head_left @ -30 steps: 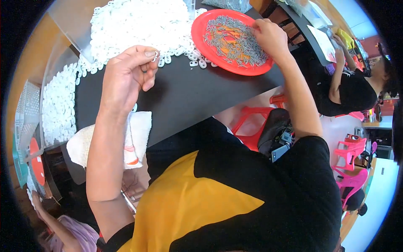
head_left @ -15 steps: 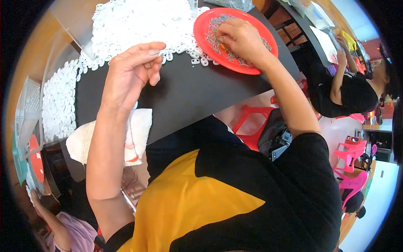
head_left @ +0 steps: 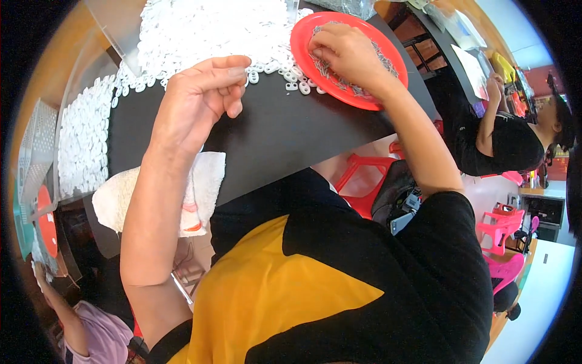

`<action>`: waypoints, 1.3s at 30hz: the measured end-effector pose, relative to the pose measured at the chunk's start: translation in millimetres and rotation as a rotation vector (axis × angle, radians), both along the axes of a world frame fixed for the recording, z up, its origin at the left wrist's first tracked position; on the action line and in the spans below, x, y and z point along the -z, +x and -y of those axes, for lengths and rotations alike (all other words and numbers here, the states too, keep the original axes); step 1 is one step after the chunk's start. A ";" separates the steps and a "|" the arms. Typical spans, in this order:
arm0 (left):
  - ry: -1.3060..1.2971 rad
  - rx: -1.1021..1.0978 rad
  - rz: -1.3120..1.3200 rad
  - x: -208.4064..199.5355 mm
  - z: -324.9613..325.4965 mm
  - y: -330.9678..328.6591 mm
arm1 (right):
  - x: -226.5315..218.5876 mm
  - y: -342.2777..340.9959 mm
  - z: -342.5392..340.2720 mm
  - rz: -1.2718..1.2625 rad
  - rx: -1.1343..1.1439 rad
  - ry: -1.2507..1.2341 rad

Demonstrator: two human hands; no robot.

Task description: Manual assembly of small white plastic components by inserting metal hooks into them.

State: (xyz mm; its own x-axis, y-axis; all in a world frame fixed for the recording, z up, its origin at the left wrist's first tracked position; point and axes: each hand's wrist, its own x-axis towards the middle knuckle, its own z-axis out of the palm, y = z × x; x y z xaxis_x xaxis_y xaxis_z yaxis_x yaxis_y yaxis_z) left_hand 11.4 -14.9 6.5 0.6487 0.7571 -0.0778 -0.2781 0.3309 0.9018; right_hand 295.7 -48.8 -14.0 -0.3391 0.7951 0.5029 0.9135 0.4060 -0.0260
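My right hand (head_left: 351, 56) is over a red plate (head_left: 300, 51) strewn with small grey screws (head_left: 388, 62). Its fingertips are pinched together at the screws; whatever is between them is too small or hidden to tell. Left of it my left hand (head_left: 203, 100) hovers above the dark table, palm turned inward. Its thumb lies against the index finger and the other fingers are curled; I cannot make out anything held. Beyond the left hand spreads a large heap of small white oval pieces (head_left: 212, 30) with holes, some loose ones lying by the plate's left rim.
More white pieces (head_left: 83, 139) fill the table's left side. A white cloth (head_left: 206, 182) lies at the near edge of the dark table (head_left: 273, 130), partly under my left forearm. A red stool (head_left: 364, 176) stands to the right. One person (head_left: 515, 142) works at another table; another sits lower left.
My right hand has lifted slightly and shifted toward the plate's far left side; an orange bit seen near its fingers is no longer visible. The left hand keeps nearly the same pose.
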 end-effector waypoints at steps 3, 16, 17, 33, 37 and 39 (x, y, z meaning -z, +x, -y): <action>0.041 -0.028 -0.058 0.7 0.1 -0.8 | -5.7 0.8 5.8 -0.012 -0.007 -0.012; -0.010 0.010 0.049 4.3 -2.1 -0.6 | -15.9 13.3 37.6 0.122 0.033 -0.008; -0.007 0.008 0.041 5.2 -2.4 -1.2 | -15.4 11.7 37.9 0.091 -0.006 -0.071; -0.005 -0.008 0.007 6.5 -0.8 -2.4 | -9.5 -2.7 42.2 0.056 0.009 -0.092; -0.011 -0.007 -0.002 3.8 -0.3 -1.4 | -8.4 -3.3 40.7 0.107 0.043 -0.061; 0.002 0.002 -0.010 3.9 0.3 -1.5 | -9.0 -3.6 39.7 0.115 0.052 -0.039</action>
